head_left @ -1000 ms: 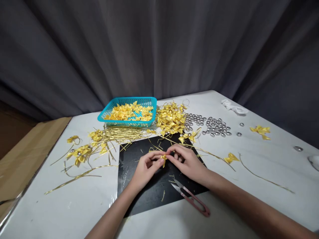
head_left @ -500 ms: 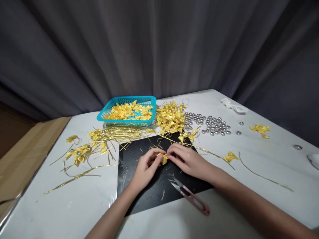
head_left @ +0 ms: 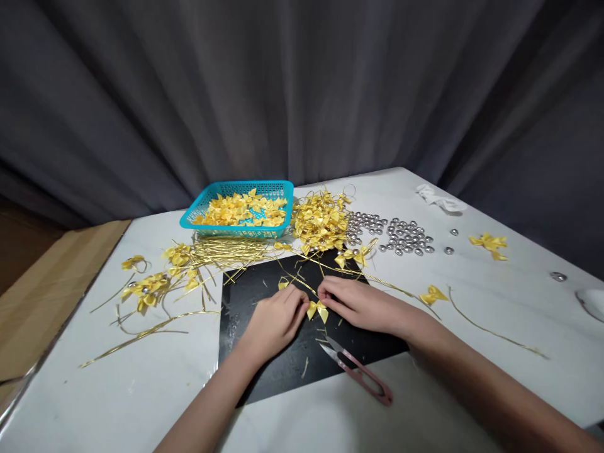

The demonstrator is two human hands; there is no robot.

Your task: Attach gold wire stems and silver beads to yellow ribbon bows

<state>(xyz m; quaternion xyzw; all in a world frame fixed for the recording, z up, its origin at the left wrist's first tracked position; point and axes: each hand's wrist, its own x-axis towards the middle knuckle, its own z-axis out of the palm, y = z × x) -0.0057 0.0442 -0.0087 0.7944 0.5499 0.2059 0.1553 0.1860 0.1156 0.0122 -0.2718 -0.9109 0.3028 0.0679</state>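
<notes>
A small yellow ribbon bow (head_left: 318, 310) is pinched between my two hands over the black mat (head_left: 278, 377). My left hand (head_left: 277, 314) is closed on its left side, with the thumb and fingertips together. My right hand (head_left: 358, 303) is closed at its upper right side, fingertips bent down; whether a cord is also in them cannot be made out. Another bit of yellow ribbon (head_left: 283, 285) shows just behind my left fingers. Below the bow, pink-handled thread snips (head_left: 361, 371) lie with blades apart, partly off the mat, among short gold cord scraps.
A turquoise basket (head_left: 189, 217) of yellow bows stands at the back. Gold cords (head_left: 226, 253) lie before it, with piled yellow bows (head_left: 321, 220) beside it. Silver beads (head_left: 408, 238) are scattered to the right; bead-centred ribbon flowers (head_left: 146, 290) lie left. A white tissue (head_left: 438, 198) rests far right.
The bow has turned and moved slightly lower right, showing more of its tails. My left hand has rolled over, its back now facing up. The view has shifted slightly.
</notes>
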